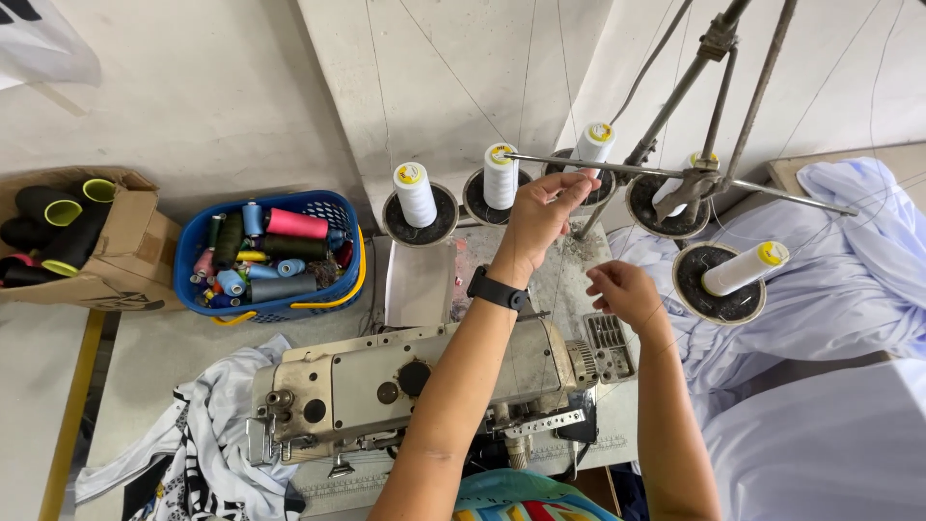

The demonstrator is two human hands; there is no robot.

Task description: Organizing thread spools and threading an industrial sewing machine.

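Your left hand [540, 217] is raised well above the sewing machine [415, 386], forearm stretched away from you, a black wristband [498, 289] around the wrist. Its fingertips are pinched together up by the thin metal thread-guide bar [617, 169] — they seem to close on a fine thread [559, 260], though the strand is too thin to be sure where it sits in the grip. That hand is just in front of the white thread cones on the stand: one at the left [416, 193], one in the middle [500, 176] and one farther back [594, 143].

Your right hand [625, 292] hangs lower and to the right, wrist bent, fingers curled inward and partly closed; whether it actually pinches the thread you cannot tell from here. It hovers over the far right end of the machine bed, near the grey vented cover [610, 345].

A tilted white cone [745, 268] rests on its round pad to the right, against pale lilac fabric [830, 318]. To the far left sits a blue basket [270, 256] of mixed thread spools, and beyond it a cardboard box [106, 251] with black cones. Patterned black-and-white cloth [212, 444] lies at the near left — beside the machine head.
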